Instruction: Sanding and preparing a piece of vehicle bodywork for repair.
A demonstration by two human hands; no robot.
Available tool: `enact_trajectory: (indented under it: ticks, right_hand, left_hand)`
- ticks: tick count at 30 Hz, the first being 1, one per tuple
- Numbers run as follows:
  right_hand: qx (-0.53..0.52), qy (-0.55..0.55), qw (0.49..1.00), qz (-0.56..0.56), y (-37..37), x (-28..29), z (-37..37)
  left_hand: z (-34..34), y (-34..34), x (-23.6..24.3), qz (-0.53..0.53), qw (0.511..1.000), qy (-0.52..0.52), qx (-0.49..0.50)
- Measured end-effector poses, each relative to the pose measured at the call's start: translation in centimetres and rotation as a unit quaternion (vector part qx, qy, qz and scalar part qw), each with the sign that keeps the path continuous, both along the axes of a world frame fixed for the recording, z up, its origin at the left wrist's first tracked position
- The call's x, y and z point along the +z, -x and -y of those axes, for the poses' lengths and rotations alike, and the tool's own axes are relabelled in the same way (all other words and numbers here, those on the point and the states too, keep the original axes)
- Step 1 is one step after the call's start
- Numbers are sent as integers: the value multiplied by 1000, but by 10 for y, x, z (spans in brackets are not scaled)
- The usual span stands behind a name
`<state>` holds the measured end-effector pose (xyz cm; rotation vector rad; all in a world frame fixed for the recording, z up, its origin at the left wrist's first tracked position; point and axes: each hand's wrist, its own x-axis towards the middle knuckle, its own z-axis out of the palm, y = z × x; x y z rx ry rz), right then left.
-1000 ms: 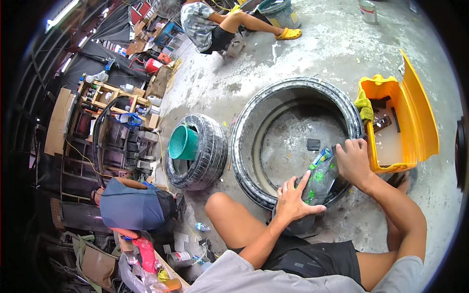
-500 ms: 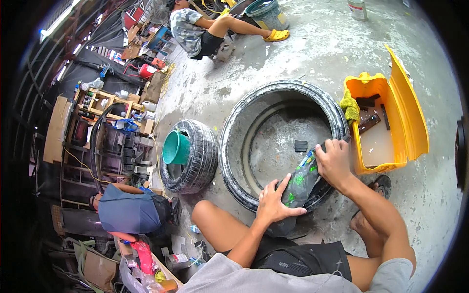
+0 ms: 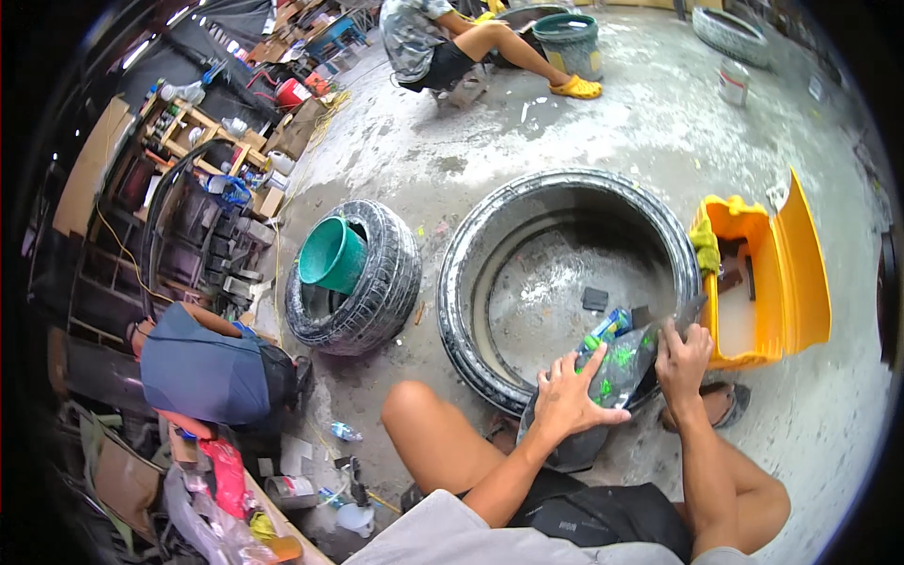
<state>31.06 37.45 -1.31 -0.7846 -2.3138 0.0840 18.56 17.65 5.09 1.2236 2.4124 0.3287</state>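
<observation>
A large black tyre-like ring (image 3: 450,282) lies flat on the floor before me. Across its near right rim is a dark, rubber-like sheet (image 3: 640,356) with bright green splotches. My left hand (image 3: 576,400) rests on the sheet with fingers and thumb spread. On the sheet's right part, my right hand (image 3: 685,356) has its fingers curled and pressed together at the edge, by a dark pointed end. Just beyond the left fingertips shows a small bottle (image 3: 617,323) with a blue label and a green end. A small black square piece (image 3: 595,299) lies inside the ring.
To the right stands an open yellow bin (image 3: 744,360) with a yellow-green cloth (image 3: 704,247) on its edge. At left, a tyre (image 3: 386,282) holds a green bucket (image 3: 331,254). Two people sit nearby, one at the far side and one at left. Cluttered shelves line the left.
The view has shifted. My right hand has moved off the bottle area to the sheet's right edge, and the bottle now shows more fully. My left hand stays spread on the sheet.
</observation>
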Motion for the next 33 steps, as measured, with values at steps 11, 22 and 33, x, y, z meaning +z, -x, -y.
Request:
enact_trajectory:
  ticks: [11,22,33]
  right_hand:
    - [10,32,999,-21,-7,-11,-2]
    - [26,43,998,-47,-10,-11,-1]
    - [48,23,998,-43,-11,-11,-11]
  left_hand:
    - [-1,1,4,4,1000,-26,-2]
    - [-3,2,5,11,999,-32,1]
    - [1,-11,-8,-15,999,-31,-10]
